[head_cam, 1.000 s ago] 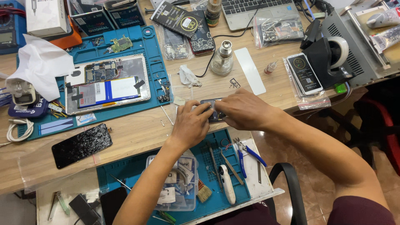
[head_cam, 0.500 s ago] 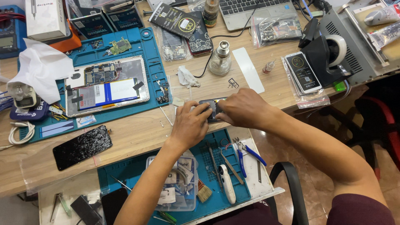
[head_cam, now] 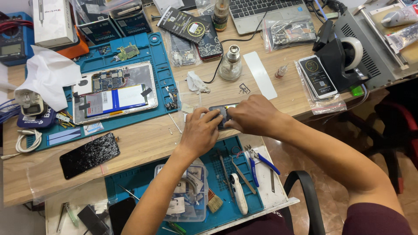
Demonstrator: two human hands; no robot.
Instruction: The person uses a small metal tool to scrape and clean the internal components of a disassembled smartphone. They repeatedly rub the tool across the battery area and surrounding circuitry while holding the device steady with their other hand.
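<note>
A small dark phone (head_cam: 223,114) lies flat near the front edge of the wooden bench (head_cam: 143,141), just right of the large blue work mat (head_cam: 159,74). Both hands are on it. The left hand (head_cam: 200,135) reaches up from below, its fingers pressed onto the phone's left end; the right hand (head_cam: 254,115) comes in from the right and covers the other end, fingers curled down onto the device. Both hands grasp the phone between them, though much of it is hidden under the fingers — whether a tool is pinched in either hand cannot be told.

Just beyond the phone stand a small glass bottle (head_cam: 230,65) with a metal cap and a crumpled white wipe (head_cam: 196,82). A white strip (head_cam: 260,75) lies beside the bottle. On the blue mat an opened tablet (head_cam: 114,92) shows its battery and circuit board. To the left, near the bench's front, lies a black screen (head_cam: 89,155) with cracked glass.

Below the hands a pull-out tray holds a second blue mat (head_cam: 237,174) — on it lie blue-handled pliers (head_cam: 261,160), tweezers (head_cam: 243,176), a white tool (head_cam: 238,199), a small brush (head_cam: 212,201) and a clear plastic parts box (head_cam: 191,196). To the right a bagged white phone (head_cam: 318,77) lies beside a black tape dispenser (head_cam: 344,56); a laptop (head_cam: 261,11) sits at the back.
</note>
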